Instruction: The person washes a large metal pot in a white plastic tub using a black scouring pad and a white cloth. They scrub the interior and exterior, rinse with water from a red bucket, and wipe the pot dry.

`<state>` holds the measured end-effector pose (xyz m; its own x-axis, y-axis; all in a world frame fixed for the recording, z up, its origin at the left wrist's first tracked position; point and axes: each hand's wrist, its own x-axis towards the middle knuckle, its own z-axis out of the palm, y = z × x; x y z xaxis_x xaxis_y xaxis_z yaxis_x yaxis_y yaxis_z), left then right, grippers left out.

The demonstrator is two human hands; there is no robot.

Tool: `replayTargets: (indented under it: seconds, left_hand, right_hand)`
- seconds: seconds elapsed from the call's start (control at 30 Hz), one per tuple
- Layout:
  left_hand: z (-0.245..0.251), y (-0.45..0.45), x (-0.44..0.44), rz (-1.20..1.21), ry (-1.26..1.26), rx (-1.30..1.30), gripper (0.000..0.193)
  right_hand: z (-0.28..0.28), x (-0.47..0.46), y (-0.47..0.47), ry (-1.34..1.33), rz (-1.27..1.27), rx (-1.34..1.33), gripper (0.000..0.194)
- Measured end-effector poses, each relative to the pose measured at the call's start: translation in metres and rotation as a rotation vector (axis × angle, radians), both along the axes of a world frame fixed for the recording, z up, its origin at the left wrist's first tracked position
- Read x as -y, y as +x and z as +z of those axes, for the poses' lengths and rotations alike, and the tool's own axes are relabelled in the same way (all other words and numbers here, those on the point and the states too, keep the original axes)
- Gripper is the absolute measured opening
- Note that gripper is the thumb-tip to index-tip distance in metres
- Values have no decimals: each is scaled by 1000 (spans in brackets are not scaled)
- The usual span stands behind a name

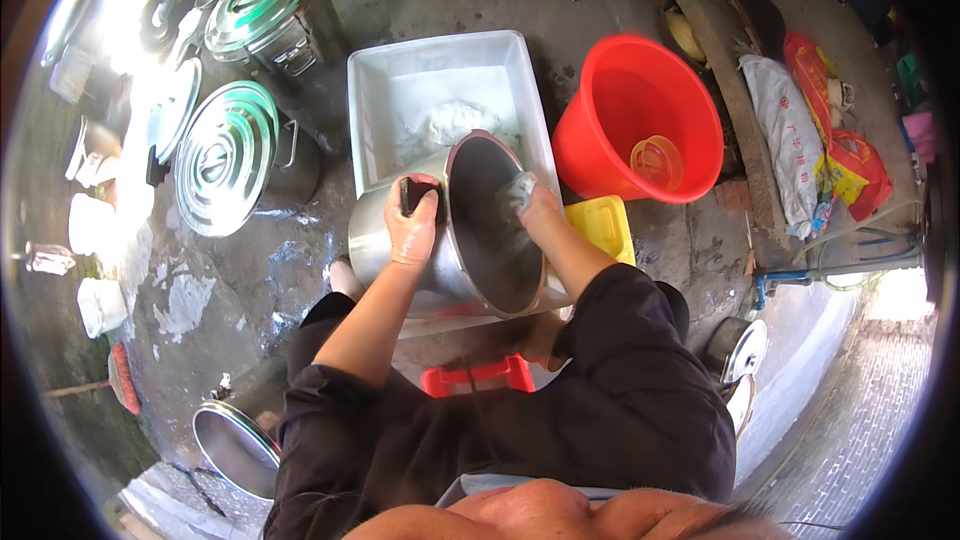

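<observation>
A large stainless steel pot (382, 232) lies on its side over a white plastic tub (358, 120), its mouth turned to the right. My left hand (412, 221) is closed around a dark handle on the pot's side near the rim. At the mouth, my right hand (536, 202) grips a pale scrubbing cloth or pad (519, 189), blurred, against the pot's inside. Beyond the pot, a white foamy lump (459, 120) sits in shallow cloudy water in the tub.
Right of the tub stand a red bucket (592, 131) with a yellow strainer or basket (657, 163) inside and a yellow container (604, 225). Lidded steel pots (225, 157) stand at the left. Another steel pot (240, 435) lies at lower left; sacks (784, 135) lie far right.
</observation>
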<state>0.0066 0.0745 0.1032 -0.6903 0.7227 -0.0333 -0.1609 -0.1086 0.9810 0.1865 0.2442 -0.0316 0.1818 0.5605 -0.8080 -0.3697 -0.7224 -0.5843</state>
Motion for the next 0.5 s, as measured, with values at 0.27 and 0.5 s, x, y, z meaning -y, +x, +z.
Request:
replayTargets:
  seconds: [0.27,0.5]
  left_hand:
    - [-19,5,0,-1,49,54,19]
    - [0,17,23,-189,-69,-98,15]
  right_hand:
    - [109,-1,67,25,445,-235,16]
    - [181,-7,41,240,219,-512,23]
